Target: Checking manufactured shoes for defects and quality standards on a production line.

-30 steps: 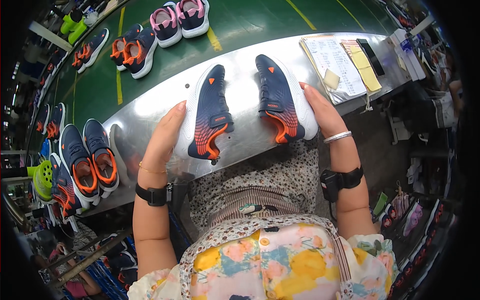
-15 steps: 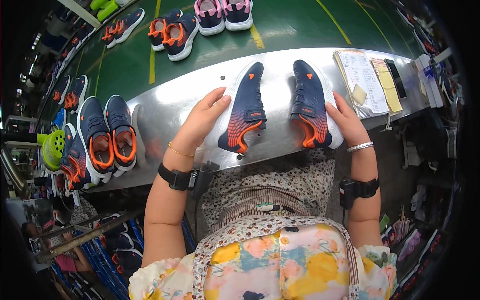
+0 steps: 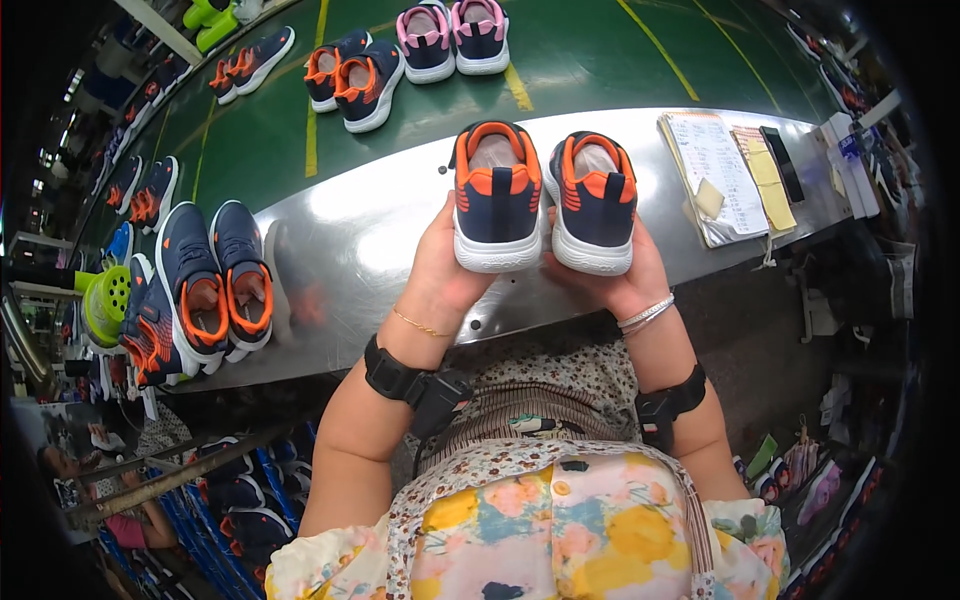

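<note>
A pair of navy sneakers with orange linings and white soles is held up above the metal table point(image 3: 350, 240), heels facing me. My left hand point(image 3: 443, 262) grips the left sneaker point(image 3: 497, 200) from below and its left side; most fingers are hidden behind it. Under the right sneaker point(image 3: 592, 205), which tilts slightly, my right hand point(image 3: 625, 280) is closed round the sole and right side. The two sneakers are nearly touching. Orange lining and pale insoles show through their openings.
At the left of the table stand several matching navy sneakers point(image 3: 190, 275) beside a lime-green perforated piece point(image 3: 105, 300). More shoes, one pair point(image 3: 430, 42) with pink linings, sit on the green belt point(image 3: 560, 60). Papers point(image 3: 715, 170) and a dark phone-like slab point(image 3: 783, 165) lie at the right.
Both sneakers have turned from side-on with toes away and soles outward to heels facing me. My hands have moved closer together, bringing the pair side by side.
</note>
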Available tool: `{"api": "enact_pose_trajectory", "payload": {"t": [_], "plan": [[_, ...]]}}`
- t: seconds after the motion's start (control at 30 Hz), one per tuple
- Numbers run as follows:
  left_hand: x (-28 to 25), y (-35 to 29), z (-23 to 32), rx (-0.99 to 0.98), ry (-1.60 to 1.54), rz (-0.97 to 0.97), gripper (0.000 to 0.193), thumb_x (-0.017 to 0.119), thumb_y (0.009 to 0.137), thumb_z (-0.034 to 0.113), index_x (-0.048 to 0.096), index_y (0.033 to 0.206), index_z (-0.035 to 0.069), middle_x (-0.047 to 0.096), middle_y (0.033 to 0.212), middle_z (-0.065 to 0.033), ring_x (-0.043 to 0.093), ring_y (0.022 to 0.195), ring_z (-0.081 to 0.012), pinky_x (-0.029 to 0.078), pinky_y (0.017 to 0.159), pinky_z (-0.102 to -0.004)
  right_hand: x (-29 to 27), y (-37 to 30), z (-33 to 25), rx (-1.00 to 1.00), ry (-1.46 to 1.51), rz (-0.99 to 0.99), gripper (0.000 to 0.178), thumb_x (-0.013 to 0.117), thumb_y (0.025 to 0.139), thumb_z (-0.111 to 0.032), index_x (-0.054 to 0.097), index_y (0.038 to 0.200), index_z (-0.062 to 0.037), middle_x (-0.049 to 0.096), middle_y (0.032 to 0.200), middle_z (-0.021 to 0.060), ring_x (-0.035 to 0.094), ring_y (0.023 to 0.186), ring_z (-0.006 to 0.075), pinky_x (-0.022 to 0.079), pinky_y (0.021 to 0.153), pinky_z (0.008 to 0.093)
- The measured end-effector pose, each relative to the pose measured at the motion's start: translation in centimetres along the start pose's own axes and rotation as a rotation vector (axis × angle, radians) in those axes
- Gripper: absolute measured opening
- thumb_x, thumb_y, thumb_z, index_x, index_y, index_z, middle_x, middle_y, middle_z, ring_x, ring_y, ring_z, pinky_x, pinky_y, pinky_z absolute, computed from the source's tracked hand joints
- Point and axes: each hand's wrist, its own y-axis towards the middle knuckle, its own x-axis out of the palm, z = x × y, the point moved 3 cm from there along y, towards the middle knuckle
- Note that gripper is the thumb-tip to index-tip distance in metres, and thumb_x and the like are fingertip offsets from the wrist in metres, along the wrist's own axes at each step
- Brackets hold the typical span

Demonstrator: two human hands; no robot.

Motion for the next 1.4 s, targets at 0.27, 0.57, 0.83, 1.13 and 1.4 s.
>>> {"api": "enact_pose_trajectory", "payload": {"t": [0.27,0.57,0.83,1.13,1.4], "plan": [[0.9,-0.1,-0.7,-0.010,-0.006,0.000,0.043,0.031,0.097,0.033,0.044,0.126,0.004,0.054,0.120,-0.0153,0.054,0.108,-0.0302,0.044,0.095,-0.0434,0.0,0.6,0.2,-0.031,0.037,0.010,0.051,0.035,0.093,-0.047,0.048,0.125,-0.0090,0.055,0.119,0.0143,0.053,0.109,0.0298,0.042,0.092,0.0535],[1.0,0.1,-0.9,0.005,0.009,-0.011,0.045,0.023,0.100,0.032,0.043,0.126,0.002,0.053,0.122,-0.0140,0.053,0.111,-0.0272,0.043,0.097,-0.0414,0.2,0.3,0.1,-0.034,-0.008,0.016,0.050,0.030,0.095,-0.049,0.045,0.129,-0.0151,0.052,0.125,0.0077,0.052,0.113,0.0250,0.041,0.096,0.0471],[1.0,-0.1,-0.8,0.010,0.051,-0.024,0.045,0.022,0.100,0.034,0.043,0.127,0.004,0.054,0.121,-0.0126,0.054,0.110,-0.0250,0.044,0.096,-0.0396,0.7,0.3,0.3,-0.040,0.013,-0.009,0.047,0.031,0.096,-0.046,0.046,0.128,-0.0149,0.053,0.123,0.0080,0.052,0.111,0.0252,0.042,0.095,0.0473],[1.1,-0.2,-0.8,0.005,0.039,-0.027,0.042,0.030,0.097,0.032,0.047,0.123,0.004,0.056,0.118,-0.0115,0.055,0.107,-0.0247,0.044,0.095,-0.0401,0.7,0.2,0.4,-0.024,0.044,-0.001,0.049,0.029,0.096,-0.048,0.046,0.128,-0.0144,0.053,0.123,0.0083,0.052,0.111,0.0259,0.041,0.095,0.0484],[0.9,-0.2,-0.8,0.007,0.050,0.008,0.036,0.041,0.095,0.030,0.053,0.118,0.005,0.060,0.113,-0.0085,0.058,0.102,-0.0216,0.046,0.092,-0.0391,0.8,0.2,0.6,-0.028,0.029,0.015,0.048,0.029,0.095,-0.048,0.047,0.126,-0.0158,0.055,0.121,0.0072,0.053,0.109,0.0259,0.041,0.093,0.0495]]}}
